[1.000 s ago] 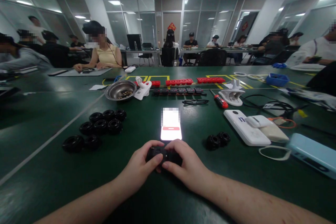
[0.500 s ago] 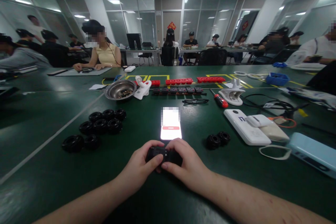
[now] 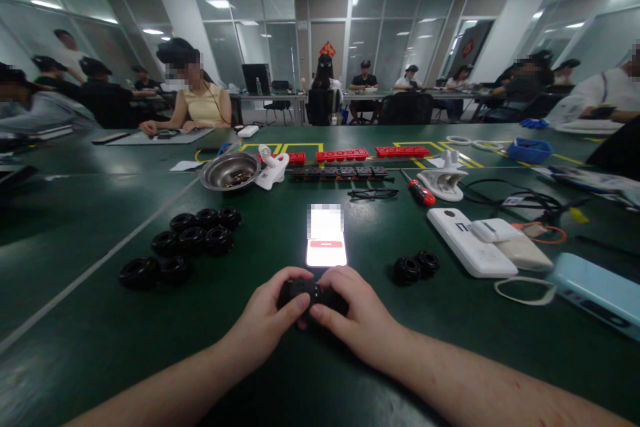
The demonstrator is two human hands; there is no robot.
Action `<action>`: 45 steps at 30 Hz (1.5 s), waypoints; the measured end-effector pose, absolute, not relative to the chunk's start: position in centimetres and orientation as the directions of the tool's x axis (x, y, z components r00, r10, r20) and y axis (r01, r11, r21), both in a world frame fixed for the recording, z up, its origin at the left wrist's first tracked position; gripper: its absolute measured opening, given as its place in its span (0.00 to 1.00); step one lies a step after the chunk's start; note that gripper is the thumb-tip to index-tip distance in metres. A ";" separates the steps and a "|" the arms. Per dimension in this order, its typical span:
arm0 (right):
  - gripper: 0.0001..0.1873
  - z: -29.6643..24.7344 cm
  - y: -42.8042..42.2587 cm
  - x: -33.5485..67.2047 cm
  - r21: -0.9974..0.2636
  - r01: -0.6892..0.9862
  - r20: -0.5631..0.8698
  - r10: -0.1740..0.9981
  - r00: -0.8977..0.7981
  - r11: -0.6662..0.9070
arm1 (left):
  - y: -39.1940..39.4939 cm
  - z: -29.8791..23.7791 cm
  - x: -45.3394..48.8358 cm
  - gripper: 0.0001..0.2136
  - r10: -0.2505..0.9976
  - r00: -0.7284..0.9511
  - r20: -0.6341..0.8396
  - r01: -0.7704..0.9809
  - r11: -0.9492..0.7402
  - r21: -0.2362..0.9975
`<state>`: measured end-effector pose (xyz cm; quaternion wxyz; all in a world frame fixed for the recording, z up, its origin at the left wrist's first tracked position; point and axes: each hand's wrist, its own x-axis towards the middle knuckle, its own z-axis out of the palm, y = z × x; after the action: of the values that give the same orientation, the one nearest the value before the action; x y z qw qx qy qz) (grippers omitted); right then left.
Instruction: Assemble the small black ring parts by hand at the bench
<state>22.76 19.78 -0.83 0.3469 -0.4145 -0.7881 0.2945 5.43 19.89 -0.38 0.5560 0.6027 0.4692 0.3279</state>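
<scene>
My left hand (image 3: 273, 303) is closed around a glossy black round part (image 3: 303, 291), its thumb pressed on the near side and its fingers over the far side. From the right, my right hand (image 3: 353, 307) curls in with thumb and fingertips against the same part. The dark area inside the right hand's curl does not show clearly whether more black material lies there. Directly beyond my hands lies a lit phone (image 3: 327, 257). Similar black ring-shaped parts (image 3: 191, 239) sit in a group to the left, and a pair of black rings (image 3: 416, 267) rests at the right.
Farther back are a metal bowl (image 3: 213, 180) with small pieces, black strips (image 3: 343, 174), red trays (image 3: 341, 155), glasses (image 3: 373, 193) and a screwdriver (image 3: 423, 192). White power banks (image 3: 465, 243) and a light-blue case (image 3: 600, 290) lie right. A person (image 3: 200, 100) works across the table.
The black part has turned a little between my fingers, showing a rounder face. My right fingertips have shifted slightly; both hands stay in nearly the same place.
</scene>
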 end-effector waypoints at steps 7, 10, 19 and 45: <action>0.13 -0.5 19.6 22.6 -0.765 0.443 0.304 0.868 -0.392 0.468 | 19.9 -0.2 5.5 0.15 0.937 0.326 -0.124 0.212 0.056 0.976; 0.11 -0.6 19.7 22.8 -0.761 0.451 0.296 0.868 -0.399 0.467 | 19.8 -0.1 5.4 0.15 0.935 0.330 -0.131 0.209 0.063 0.976; 0.07 -0.8 19.8 22.7 -0.756 0.437 0.313 0.856 -0.412 0.487 | 20.0 -0.5 5.4 0.16 0.928 0.347 -0.136 0.194 0.071 0.978; 0.07 -0.7 19.6 22.8 -0.754 0.452 0.278 0.855 -0.438 0.477 | 19.6 0.2 5.5 0.14 0.934 0.332 -0.129 0.233 0.052 0.971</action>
<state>22.81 19.57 -0.73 0.3330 -0.4123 -0.7921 0.3027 5.48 19.62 0.16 0.5438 0.6085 0.4797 0.3224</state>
